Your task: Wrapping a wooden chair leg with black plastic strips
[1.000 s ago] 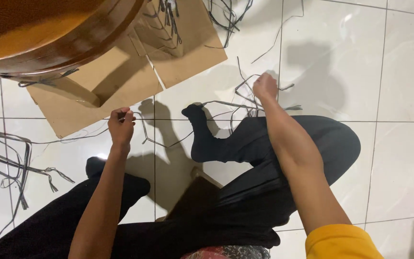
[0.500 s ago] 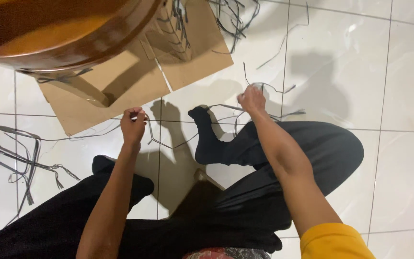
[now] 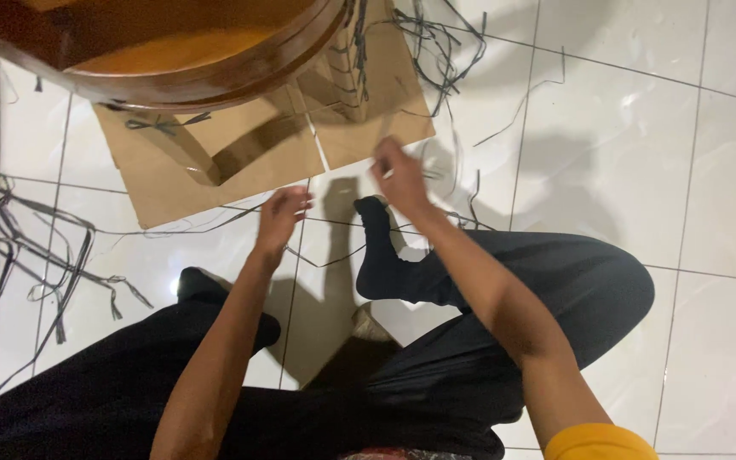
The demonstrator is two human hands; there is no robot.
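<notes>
I sit on a white tiled floor [image 3: 641,153] in black trousers and black socks. My left hand [image 3: 281,217] hovers beside the edge of a cardboard sheet [image 3: 249,166]; it is blurred and its grip is unclear. My right hand [image 3: 398,175] is closed as if pinching a thin dark strip [image 3: 327,260] just above my sock toe [image 3: 374,209]. The strip sags in a bend across the tiles between the two hands. About a hand's width separates them.
A round brown wooden piece of furniture [image 3: 172,51] overhangs the cardboard at the top left. A second cardboard piece [image 3: 376,111] lies to its right. Tangles of dark strips lie at the left [image 3: 36,255] and top [image 3: 436,34].
My right hand has moved left and up towards the cardboard. My left hand has shifted right, so the two hands are much closer. The view has tilted.
</notes>
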